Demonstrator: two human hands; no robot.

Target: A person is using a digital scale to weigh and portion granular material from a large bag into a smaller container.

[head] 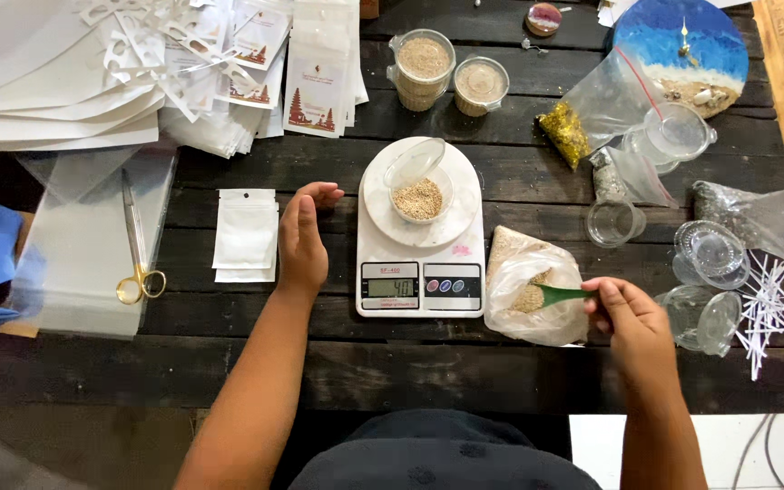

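The right hand (632,322) grips a small green plastic scoop (560,294) inside the clear grain bag (528,290) right of the white digital scale (421,238) — left hand (301,238) rests empty beside it, near flat white pouches (246,234).

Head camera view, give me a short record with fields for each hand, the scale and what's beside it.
left hand: resting on the dark table, left of the scale
right hand: holds a green scoop dipped in a plastic bag of grains
scale: white, carries a small clear cup part filled with grains
left of scale: white pouches, scissors
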